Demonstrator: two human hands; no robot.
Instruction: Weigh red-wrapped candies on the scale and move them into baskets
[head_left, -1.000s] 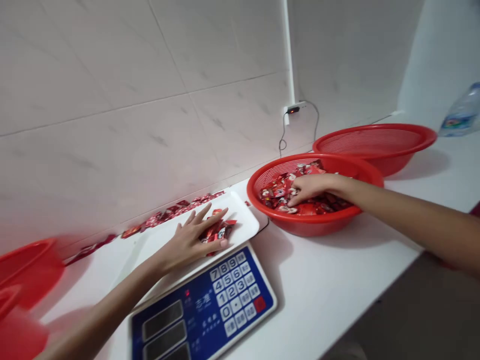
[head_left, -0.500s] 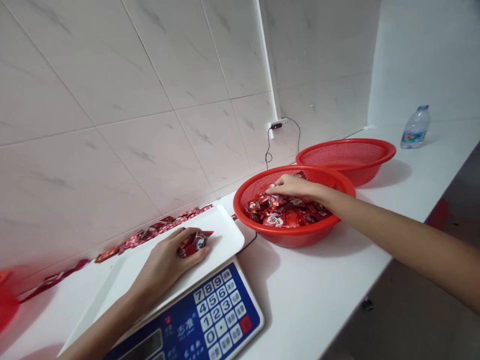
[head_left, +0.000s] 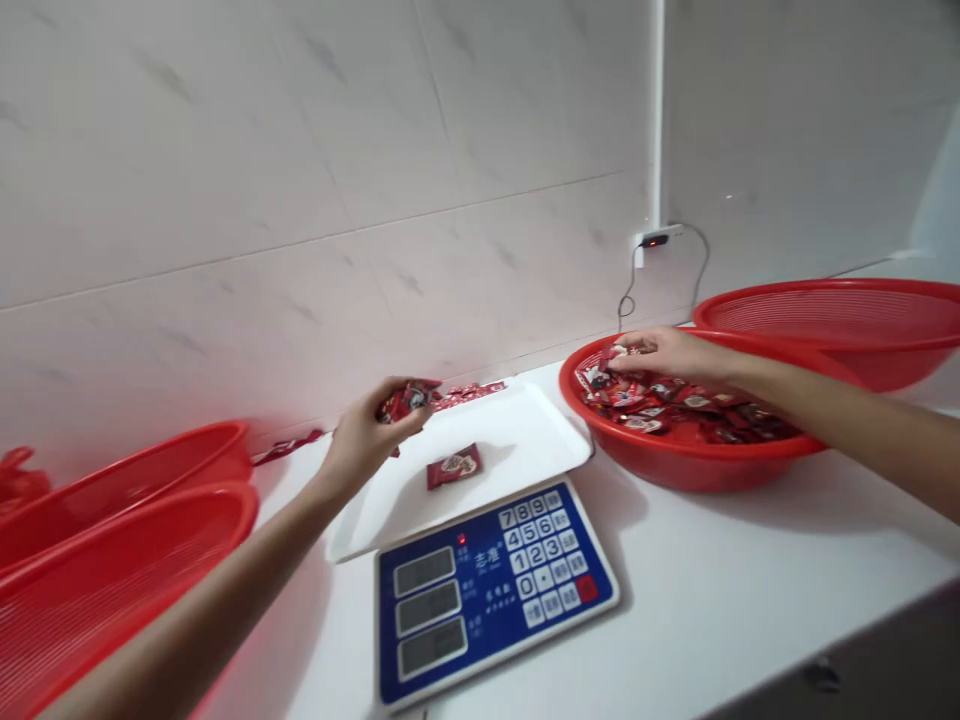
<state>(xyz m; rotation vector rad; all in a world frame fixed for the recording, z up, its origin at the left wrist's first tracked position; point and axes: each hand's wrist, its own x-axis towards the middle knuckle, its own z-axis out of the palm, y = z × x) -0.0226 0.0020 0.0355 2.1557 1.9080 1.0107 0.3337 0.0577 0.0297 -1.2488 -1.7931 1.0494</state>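
My left hand is closed around several red-wrapped candies, held above the white pan of a digital scale. One dark red candy packet lies flat on that pan. Over the left side of a red plastic basket heaped with wrapped candies, my right hand pinches red candy packets between thumb and fingers. How many it holds I cannot tell.
The scale's blue keypad panel faces me. Red baskets stand at the left, another basket at the back right. More candy packets lie along the tiled wall, where a socket has cables.
My view has swung left, bringing the left baskets into sight. My left hand has lifted off the pan with its candies, and a single packet now shows there. My right hand remains at the basket.
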